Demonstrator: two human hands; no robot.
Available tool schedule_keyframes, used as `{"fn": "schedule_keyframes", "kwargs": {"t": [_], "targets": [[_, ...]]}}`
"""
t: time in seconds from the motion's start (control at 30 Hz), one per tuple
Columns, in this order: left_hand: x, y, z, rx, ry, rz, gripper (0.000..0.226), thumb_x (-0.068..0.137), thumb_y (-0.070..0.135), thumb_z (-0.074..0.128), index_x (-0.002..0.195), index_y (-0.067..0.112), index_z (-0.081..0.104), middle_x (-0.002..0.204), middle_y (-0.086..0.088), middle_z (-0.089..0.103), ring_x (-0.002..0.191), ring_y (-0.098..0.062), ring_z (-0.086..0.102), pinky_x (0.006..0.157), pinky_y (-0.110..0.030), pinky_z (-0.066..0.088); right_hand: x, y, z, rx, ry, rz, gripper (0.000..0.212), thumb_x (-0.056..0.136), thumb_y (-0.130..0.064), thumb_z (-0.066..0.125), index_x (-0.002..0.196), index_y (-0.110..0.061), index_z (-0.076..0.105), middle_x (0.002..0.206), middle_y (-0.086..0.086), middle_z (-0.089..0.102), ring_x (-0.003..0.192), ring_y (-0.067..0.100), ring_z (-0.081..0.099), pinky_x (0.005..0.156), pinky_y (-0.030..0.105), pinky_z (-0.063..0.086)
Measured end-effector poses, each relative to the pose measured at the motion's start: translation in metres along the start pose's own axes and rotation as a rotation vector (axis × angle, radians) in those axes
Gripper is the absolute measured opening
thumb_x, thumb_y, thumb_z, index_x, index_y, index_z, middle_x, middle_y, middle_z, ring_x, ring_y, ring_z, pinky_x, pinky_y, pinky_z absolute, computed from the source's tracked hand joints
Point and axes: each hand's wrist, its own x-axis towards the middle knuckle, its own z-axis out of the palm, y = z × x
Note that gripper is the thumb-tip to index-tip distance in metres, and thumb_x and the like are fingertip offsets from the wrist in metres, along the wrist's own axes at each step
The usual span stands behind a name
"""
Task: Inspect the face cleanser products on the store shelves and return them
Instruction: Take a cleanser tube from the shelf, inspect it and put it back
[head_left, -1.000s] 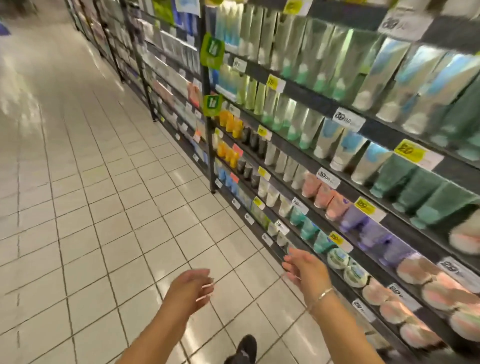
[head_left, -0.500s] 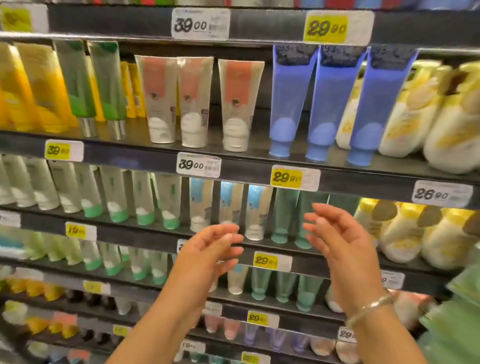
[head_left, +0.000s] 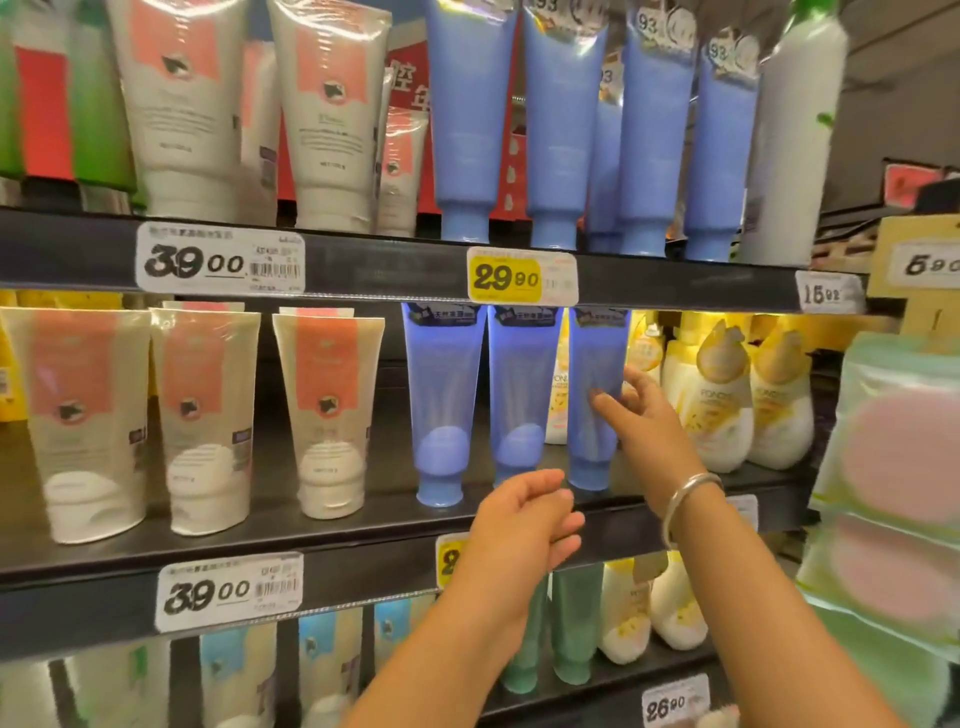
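Observation:
Three blue cleanser tubes stand cap-down on the middle shelf (head_left: 337, 540). My right hand (head_left: 649, 431), with a silver bangle on the wrist, reaches to the rightmost blue tube (head_left: 592, 358). Its thumb lies on the tube's front and its fingers curl round the right edge. That tube still stands on the shelf beside the other two blue tubes (head_left: 441, 395). My left hand (head_left: 524, 525) hovers lower, in front of the shelf edge, with fingers loosely curled and nothing in it.
White tubes with orange labels (head_left: 327, 405) stand left of the blue ones. Yellow-and-white pump bottles (head_left: 722, 400) stand to the right. More blue tubes (head_left: 561, 130) fill the shelf above. Green and pink packets (head_left: 893, 467) hang at the right edge.
The view swung from the aisle floor to the shelves and came closer. My right hand moved up and forward onto the rightmost blue tube. My left hand stayed lower.

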Motion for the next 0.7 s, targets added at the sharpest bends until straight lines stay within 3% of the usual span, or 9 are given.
{"fn": "schedule_keyframes", "kwargs": {"t": [0.1, 0.17, 0.27, 0.4, 0.47, 0.57, 0.7], "targets": [[0.003, 0.000, 0.003, -0.012, -0.001, -0.020, 0.014, 0.092, 0.008, 0.054, 0.102, 0.017, 0.058, 0.104, -0.004, 0.064, 0.095, -0.015, 0.065, 0.070, -0.019, 0.054, 0.006, -0.002, 0.002, 0.008, -0.041, -0.010, 0.014, 0.087, -0.017, 0.063, 0.096, -0.026, 0.056, 0.093, -0.006, 0.067, 0.080, 0.003, 0.068, 0.062, 0.015, 0.052], [0.001, 0.001, 0.004, -0.014, 0.001, -0.022, 0.014, 0.092, 0.009, 0.054, 0.103, 0.018, 0.058, 0.106, -0.005, 0.065, 0.095, -0.015, 0.065, 0.071, -0.019, 0.054, 0.007, -0.004, 0.002, -0.057, -0.029, -0.030, 0.014, 0.086, -0.017, 0.065, 0.096, -0.022, 0.057, 0.094, -0.003, 0.066, 0.085, 0.010, 0.065, 0.068, 0.020, 0.052], [-0.005, 0.001, 0.004, -0.005, 0.002, -0.013, 0.017, 0.092, 0.012, 0.055, 0.107, 0.018, 0.058, 0.108, -0.005, 0.064, 0.096, -0.014, 0.065, 0.074, -0.020, 0.055, -0.002, -0.013, -0.003, -0.117, 0.042, -0.099, 0.015, 0.086, -0.016, 0.066, 0.099, -0.014, 0.059, 0.092, -0.003, 0.065, 0.081, 0.004, 0.061, 0.069, 0.015, 0.050], [-0.015, -0.006, 0.007, 0.017, -0.003, 0.017, 0.021, 0.092, 0.021, 0.057, 0.112, 0.019, 0.056, 0.109, -0.002, 0.063, 0.098, -0.013, 0.065, 0.077, -0.021, 0.055, -0.028, -0.022, -0.013, -0.012, 0.066, -0.019, 0.025, 0.085, -0.021, 0.066, 0.104, -0.005, 0.062, 0.094, 0.008, 0.067, 0.084, 0.018, 0.063, 0.077, 0.036, 0.052], [-0.022, -0.011, 0.010, -0.017, -0.025, -0.007, 0.020, 0.092, 0.026, 0.056, 0.110, 0.018, 0.058, 0.106, -0.001, 0.066, 0.096, -0.014, 0.065, 0.076, -0.023, 0.055, -0.044, -0.026, -0.016, 0.085, 0.024, 0.040, 0.019, 0.084, -0.022, 0.066, 0.097, -0.008, 0.064, 0.086, 0.004, 0.070, 0.079, 0.018, 0.066, 0.073, 0.038, 0.054], [-0.037, -0.023, 0.013, -0.181, -0.075, -0.066, 0.017, 0.092, 0.024, 0.052, 0.096, 0.012, 0.063, 0.087, -0.002, 0.073, 0.081, -0.017, 0.068, 0.068, -0.026, 0.057, -0.070, -0.028, -0.015, 0.203, -0.016, 0.116, 0.014, 0.083, -0.021, 0.065, 0.091, -0.010, 0.065, 0.076, 0.000, 0.070, 0.067, 0.012, 0.066, 0.059, 0.028, 0.056], [-0.055, -0.034, 0.008, -0.514, -0.139, -0.225, 0.026, 0.087, 0.023, 0.052, 0.092, 0.002, 0.068, 0.093, -0.016, 0.073, 0.073, -0.026, 0.070, 0.061, -0.034, 0.059, -0.105, -0.018, -0.006, 0.284, -0.002, 0.150, 0.031, 0.066, -0.029, 0.068, 0.089, -0.008, 0.064, 0.074, 0.001, 0.068, 0.067, 0.011, 0.062, 0.065, 0.026, 0.053]]}}
